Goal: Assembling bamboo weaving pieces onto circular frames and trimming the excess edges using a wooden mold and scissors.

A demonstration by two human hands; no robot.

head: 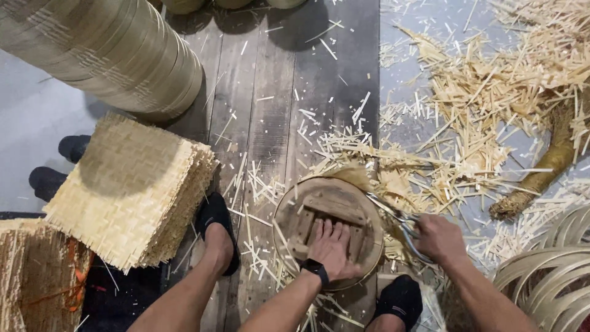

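Note:
My left hand [332,247] presses flat, fingers spread, on a round wooden form [295,206] with slats across it, standing on the plank floor. A black watch sits on that wrist. My right hand [437,238] grips metal shears [393,216] whose blades reach along the right rim of the form, where a woven bamboo edge [355,175] sticks out. My feet in black socks rest on either side of the form.
A stack of square woven bamboo mats [132,187] lies at left, another [27,276] at the lower left. A tall stack of round bamboo rims [117,55] leans at top left. Bamboo offcuts [485,104] litter the right. Curved bamboo hoops [550,276] sit at lower right.

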